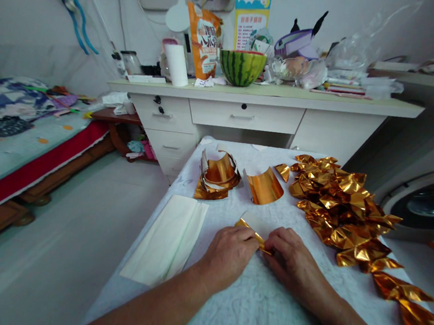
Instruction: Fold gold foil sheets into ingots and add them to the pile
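Note:
A small sheet of gold foil paper [261,242] lies on the cloth-covered table, its gold edge folded or rolled into a narrow band. My left hand [229,253] pinches the band near its middle, thumb and fingers closed. At the lower right end, my right hand [291,261] grips the same paper with curled fingers. Beyond the hands rests one curved gold foil sheet [265,187], beside a stack of curled foil sheets [219,176]. To the right spreads a heap of folded gold foil pieces [338,209]. The paper's underside is hidden.
Left of my hands lies a pale paper sheet or packet [165,240] on the tablecloth [257,315]. A white desk [246,116] stands behind, bearing a cut watermelon [241,69] and an orange pouch [204,45]. A bed [15,159] is at left, a washing machine [430,194] at right.

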A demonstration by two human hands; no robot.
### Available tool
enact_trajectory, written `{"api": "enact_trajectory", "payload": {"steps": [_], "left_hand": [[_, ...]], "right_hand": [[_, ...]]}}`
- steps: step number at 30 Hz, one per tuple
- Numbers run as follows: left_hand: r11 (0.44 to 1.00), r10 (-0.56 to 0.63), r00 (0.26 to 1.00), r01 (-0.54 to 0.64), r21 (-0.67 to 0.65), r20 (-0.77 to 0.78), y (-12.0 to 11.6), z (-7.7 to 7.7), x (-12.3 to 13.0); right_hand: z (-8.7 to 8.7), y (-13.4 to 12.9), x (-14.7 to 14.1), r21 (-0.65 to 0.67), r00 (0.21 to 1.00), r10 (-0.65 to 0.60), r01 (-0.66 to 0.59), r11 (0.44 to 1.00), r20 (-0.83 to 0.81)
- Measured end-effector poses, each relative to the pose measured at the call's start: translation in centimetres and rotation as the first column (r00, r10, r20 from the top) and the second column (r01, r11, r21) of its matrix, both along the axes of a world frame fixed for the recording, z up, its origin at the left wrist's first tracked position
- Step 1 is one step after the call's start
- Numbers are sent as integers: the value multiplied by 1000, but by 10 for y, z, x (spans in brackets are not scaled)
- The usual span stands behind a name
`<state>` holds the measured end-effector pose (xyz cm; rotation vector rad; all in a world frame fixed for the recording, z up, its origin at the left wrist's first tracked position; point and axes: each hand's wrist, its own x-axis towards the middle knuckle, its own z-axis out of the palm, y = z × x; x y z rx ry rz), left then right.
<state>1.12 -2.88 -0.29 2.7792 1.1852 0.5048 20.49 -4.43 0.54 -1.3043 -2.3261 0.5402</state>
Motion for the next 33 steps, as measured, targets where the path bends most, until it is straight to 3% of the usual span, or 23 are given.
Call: {"api": "enact_trajectory", "payload": {"steps": [11,21,33], "left_hand": [[993,41,998,-36,-110,50,-4,9,0],[952,155,957,-79,-296,245,-4,12,4],[915,237,900,-79,-396,367,-2,4,3]], "right_hand": [[-2,4,3,-55,995,-48,44,998,-85],[-4,9,4,-92,990,-62,50,994,-130],[-1,7,9,-113,991,-83,72,991,-103]]}}
